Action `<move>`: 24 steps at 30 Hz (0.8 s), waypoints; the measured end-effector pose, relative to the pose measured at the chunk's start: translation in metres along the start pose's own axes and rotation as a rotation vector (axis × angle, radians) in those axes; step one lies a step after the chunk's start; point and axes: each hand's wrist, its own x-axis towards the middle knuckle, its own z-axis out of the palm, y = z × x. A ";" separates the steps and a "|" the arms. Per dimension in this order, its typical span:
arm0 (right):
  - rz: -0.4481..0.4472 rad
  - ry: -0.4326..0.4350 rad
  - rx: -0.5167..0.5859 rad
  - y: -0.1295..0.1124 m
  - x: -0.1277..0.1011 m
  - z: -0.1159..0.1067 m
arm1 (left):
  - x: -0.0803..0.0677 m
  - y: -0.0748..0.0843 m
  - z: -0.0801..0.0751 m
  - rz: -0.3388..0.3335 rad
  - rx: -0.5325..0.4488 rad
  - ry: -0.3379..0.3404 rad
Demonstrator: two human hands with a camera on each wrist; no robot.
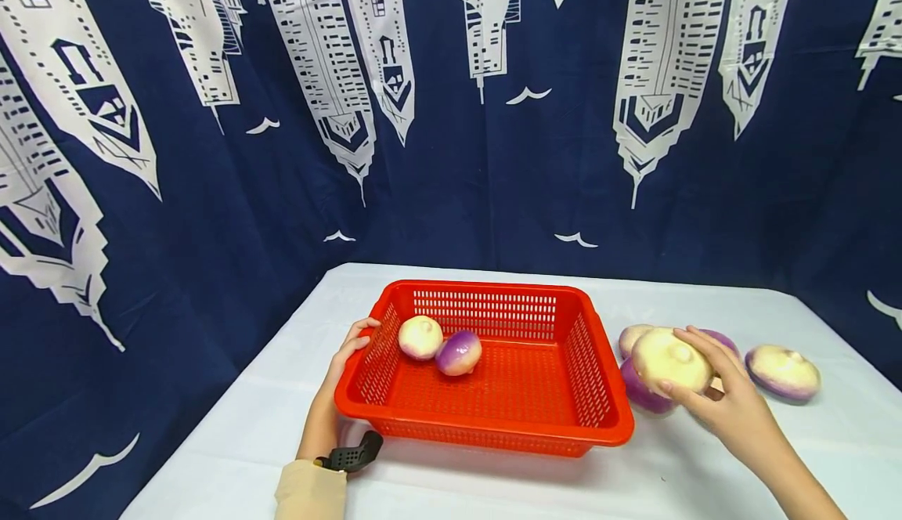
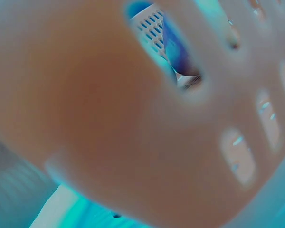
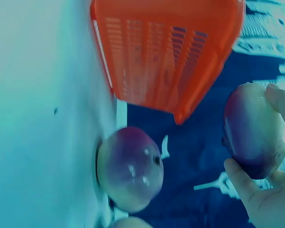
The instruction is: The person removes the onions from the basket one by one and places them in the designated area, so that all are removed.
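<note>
My right hand holds a white-and-purple turnip between thumb and fingers, over other turnips on the table's right side. The right wrist view shows this held turnip raised above the tabletop, beside the basket. On the left, my left hand grips the rim of a red plastic basket, fingers curled over the edge. Inside the basket lie a pale turnip and a purple one, side by side near the left wall. The left wrist view is mostly blurred by the close basket wall.
Below the held turnip a purple turnip rests on the white table, with others partly hidden behind my right hand. Farther right lies another turnip. A dark blue curtain with white buildings hangs behind the table.
</note>
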 end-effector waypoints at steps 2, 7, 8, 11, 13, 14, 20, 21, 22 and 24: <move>0.006 0.020 0.016 0.006 -0.002 -0.005 | 0.000 0.000 0.000 0.009 0.003 -0.010; 0.085 0.050 0.000 0.020 -0.009 -0.019 | -0.002 0.000 0.000 0.012 -0.013 -0.010; 0.103 0.057 -0.015 0.023 -0.011 -0.022 | -0.002 0.001 0.001 0.004 -0.016 -0.002; 0.155 0.083 -0.069 0.032 -0.016 -0.030 | -0.004 0.001 0.002 -0.026 -0.021 0.030; 0.190 0.108 -0.114 0.037 -0.018 -0.036 | -0.005 0.001 0.002 -0.028 -0.022 0.036; 0.206 0.117 -0.128 0.040 -0.019 -0.039 | -0.005 0.001 0.002 -0.029 -0.026 0.033; 0.292 0.175 -0.184 0.057 -0.024 -0.058 | -0.001 0.001 0.003 0.006 -0.035 -0.002; 0.312 0.182 -0.189 0.061 -0.024 -0.062 | 0.000 0.001 0.003 0.011 -0.031 -0.003; 0.327 0.192 -0.195 0.065 -0.024 -0.065 | 0.000 0.001 0.003 0.007 -0.029 -0.002; 0.366 0.202 -0.199 0.074 -0.025 -0.070 | 0.000 0.002 0.004 -0.007 -0.032 0.008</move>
